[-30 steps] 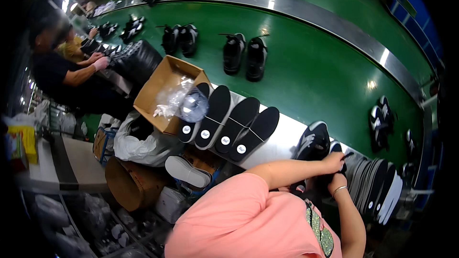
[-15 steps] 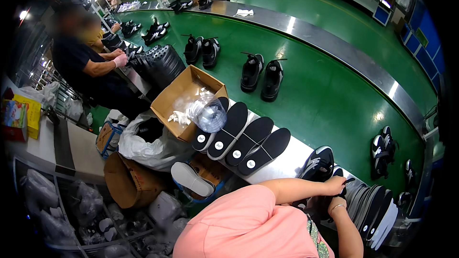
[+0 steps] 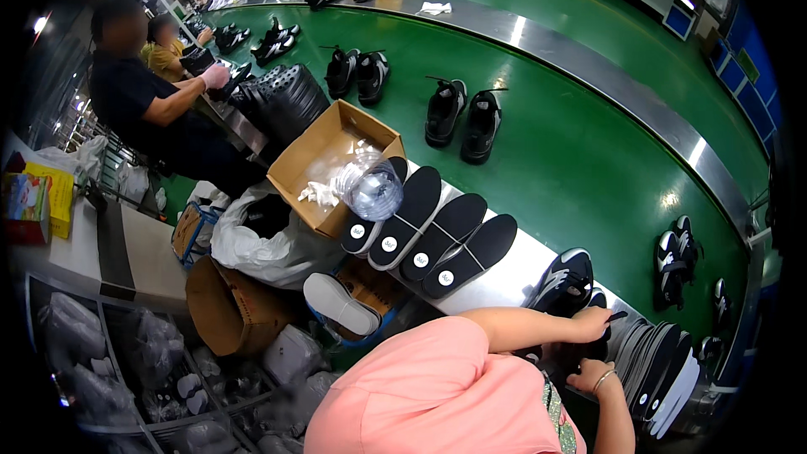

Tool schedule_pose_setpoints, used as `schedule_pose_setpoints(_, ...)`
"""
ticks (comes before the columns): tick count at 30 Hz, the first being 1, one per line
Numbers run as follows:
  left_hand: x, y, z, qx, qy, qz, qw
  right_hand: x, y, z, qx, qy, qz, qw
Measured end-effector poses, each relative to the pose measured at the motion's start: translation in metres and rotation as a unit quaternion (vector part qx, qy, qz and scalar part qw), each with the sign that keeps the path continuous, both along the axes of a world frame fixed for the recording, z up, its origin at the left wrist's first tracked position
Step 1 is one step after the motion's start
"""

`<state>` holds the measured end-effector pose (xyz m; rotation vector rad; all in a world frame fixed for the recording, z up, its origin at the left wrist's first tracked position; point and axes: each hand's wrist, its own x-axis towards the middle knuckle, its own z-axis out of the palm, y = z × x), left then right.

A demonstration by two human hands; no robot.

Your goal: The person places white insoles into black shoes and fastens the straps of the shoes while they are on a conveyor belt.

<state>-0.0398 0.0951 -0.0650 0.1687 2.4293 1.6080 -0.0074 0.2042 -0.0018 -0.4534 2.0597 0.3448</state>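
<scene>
My left hand is closed on a dark shoe at the metal ledge, and a black strap end sticks out past the fingers. Just below it, my right hand, with a bracelet at the wrist, has curled fingers close to the shoe; whatever they grip is hidden. Another black and white sneaker stands left of my left hand. On the right lies a row of grey and black insoles on edge. Several black insoles, some with elastic bands across them, lie on the ledge to the left.
A cardboard box with paper scraps holds a clear plastic jar. Shoe pairs stand on the green belt. A white bag and a brown carton are at the left. Co-workers stand at the far left and far side.
My right hand has drawn back slightly from my left hand and the shoe. The gloved hands of the co-worker at left have risen with a dark shoe. The view has shifted a little.
</scene>
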Motion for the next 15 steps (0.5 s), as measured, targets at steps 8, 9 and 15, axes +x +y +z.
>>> schedule_pose_setpoints(8,0.003,0.003,-0.001,0.008,-0.016,0.009,1.0,0.012,0.018,-0.021,-0.054,0.055,-0.012,0.997)
schedule_pose_setpoints(9,0.003,0.003,-0.002,0.01,-0.014,0.009,1.0,0.012,0.023,-0.022,-0.132,0.103,-0.067,0.984)
schedule_pose_setpoints(15,0.005,0.006,-0.005,0.019,0.006,0.015,1.0,0.012,0.023,-0.046,-0.282,0.231,-0.166,0.916)
